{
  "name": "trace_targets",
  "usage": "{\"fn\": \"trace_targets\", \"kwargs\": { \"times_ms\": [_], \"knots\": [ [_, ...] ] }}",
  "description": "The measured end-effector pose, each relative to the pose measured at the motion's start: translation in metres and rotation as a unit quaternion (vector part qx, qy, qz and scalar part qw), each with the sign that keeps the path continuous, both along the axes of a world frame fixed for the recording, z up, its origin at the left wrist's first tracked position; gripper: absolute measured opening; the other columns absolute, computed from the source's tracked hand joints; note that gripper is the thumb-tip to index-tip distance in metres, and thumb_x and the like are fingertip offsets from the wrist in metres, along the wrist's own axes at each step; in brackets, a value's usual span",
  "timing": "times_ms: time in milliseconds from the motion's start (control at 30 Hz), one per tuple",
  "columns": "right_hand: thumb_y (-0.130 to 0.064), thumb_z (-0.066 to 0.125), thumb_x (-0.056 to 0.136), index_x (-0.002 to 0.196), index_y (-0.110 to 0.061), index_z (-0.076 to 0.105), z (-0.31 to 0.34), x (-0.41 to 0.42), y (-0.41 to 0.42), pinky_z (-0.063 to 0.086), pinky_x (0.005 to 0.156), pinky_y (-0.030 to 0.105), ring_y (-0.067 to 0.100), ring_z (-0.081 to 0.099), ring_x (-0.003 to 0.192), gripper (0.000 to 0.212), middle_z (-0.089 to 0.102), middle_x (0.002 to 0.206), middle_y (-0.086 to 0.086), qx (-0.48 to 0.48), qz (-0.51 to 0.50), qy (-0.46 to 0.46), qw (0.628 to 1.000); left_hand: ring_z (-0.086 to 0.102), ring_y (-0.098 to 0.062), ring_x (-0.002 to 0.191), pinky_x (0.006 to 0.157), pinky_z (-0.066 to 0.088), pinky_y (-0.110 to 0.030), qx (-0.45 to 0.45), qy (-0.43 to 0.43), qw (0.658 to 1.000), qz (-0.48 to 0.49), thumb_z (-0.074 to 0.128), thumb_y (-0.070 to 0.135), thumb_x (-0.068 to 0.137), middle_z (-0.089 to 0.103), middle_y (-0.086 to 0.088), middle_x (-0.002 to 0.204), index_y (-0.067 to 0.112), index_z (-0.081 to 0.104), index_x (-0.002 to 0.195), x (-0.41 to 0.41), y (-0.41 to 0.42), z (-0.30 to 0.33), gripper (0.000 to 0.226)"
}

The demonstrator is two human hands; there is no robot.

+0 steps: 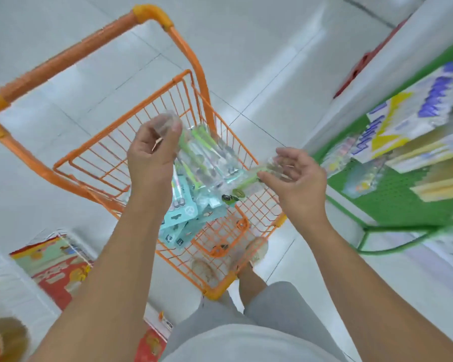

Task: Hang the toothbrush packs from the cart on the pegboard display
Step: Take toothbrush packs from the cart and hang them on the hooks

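Observation:
An orange wire cart (152, 118) stands in front of me on the floor. Inside it lie several teal-carded toothbrush packs (186, 218). My left hand (152, 155) pinches the clear top of a bunch of toothbrush packs (209, 155) with green brushes, held above the cart. My right hand (295, 176) pinches one clear toothbrush pack (254, 178) by its end, just right of the bunch. The green pegboard display (392, 197) stands at the right, with packs hanging on it. The frame is motion-blurred.
Yellow-and-white product packs (402, 121) hang on the pegboard's upper part. A red and green printed box (55, 262) sits at the lower left. My feet (256, 249) show through the cart's mesh. Grey floor tiles surround the cart.

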State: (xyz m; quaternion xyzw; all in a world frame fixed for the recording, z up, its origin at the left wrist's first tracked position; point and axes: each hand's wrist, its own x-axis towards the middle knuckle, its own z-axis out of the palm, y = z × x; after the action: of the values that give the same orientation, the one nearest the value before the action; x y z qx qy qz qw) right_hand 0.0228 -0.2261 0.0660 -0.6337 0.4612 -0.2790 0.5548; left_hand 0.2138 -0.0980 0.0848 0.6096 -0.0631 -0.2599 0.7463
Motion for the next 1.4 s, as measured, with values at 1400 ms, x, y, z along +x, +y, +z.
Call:
{"fn": "trace_targets", "kwargs": {
  "times_ms": [1400],
  "knots": [
    [-0.009, 0.067, 0.095, 0.089, -0.011, 0.071, -0.295, -0.424, -0.249, 0.058, 0.072, 0.027, 0.012, 0.069, 0.072, 0.007, 0.072, 0.073, -0.005, 0.168, -0.299, -0.172, 0.924, 0.070, -0.017, 0.104, 0.091, 0.057, -0.049, 0.098, -0.192, 0.862, -0.460, 0.092, 0.020, 0.066, 0.073, 0.004, 0.106, 0.034, 0.064, 0.104, -0.472, -0.346, -0.332, 0.050]
  ]
}}
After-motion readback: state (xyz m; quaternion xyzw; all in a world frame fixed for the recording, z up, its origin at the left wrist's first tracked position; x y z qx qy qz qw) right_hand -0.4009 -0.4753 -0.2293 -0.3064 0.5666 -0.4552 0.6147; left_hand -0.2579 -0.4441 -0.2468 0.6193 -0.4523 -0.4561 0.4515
